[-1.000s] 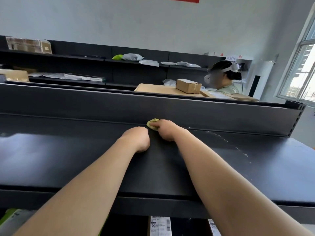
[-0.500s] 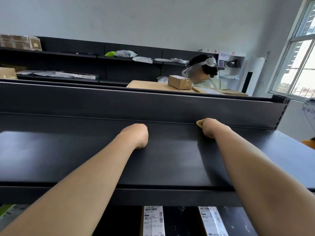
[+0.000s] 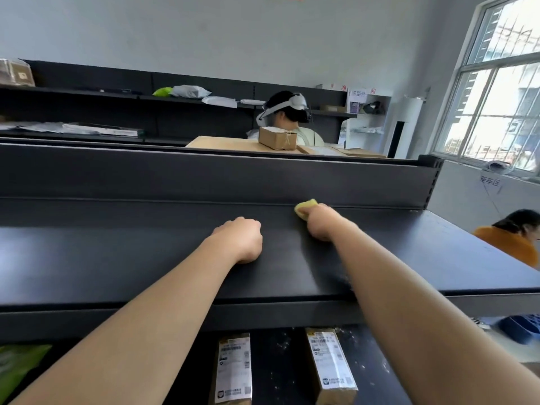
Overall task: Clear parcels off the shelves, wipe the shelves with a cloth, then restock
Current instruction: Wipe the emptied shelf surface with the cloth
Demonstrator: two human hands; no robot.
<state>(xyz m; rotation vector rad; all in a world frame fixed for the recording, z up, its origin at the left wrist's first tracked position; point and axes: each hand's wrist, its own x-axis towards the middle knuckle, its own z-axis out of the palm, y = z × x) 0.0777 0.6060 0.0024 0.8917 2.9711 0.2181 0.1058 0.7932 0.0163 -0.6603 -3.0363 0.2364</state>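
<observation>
Against the back panel (image 3: pixel 204 176) of the shelf (image 3: pixel 117 258), your right grip (image 3: pixel 321 223) sits closer to your left grip (image 3: pixel 242 241) than half a second ago, when it was further right along the same seam. Your left grip has kept its spot.

Your right grip is curled tight round the one yellow cloth (image 3: pixel 305 207), which pokes out past the knuckles and touches the seam where shelf meets panel. Your left grip is a fist, curled under, resting on the shelf with nothing seen in it, just left of the right grip and a little nearer you.

Below both grips, on the lower shelf (image 3: pixel 277 361), lie two parcels: a left parcel (image 3: pixel 233 372) under your left forearm and a right parcel (image 3: pixel 330 366) under your right. One green bag (image 3: pixel 17 363) lies far left of them. One small box (image 3: pixel 277 137) sits beyond the panel, past the left grip, with a person in a headset (image 3: pixel 285 112) behind it. A second person in orange (image 3: pixel 508 241) is off to the right of your right grip.
</observation>
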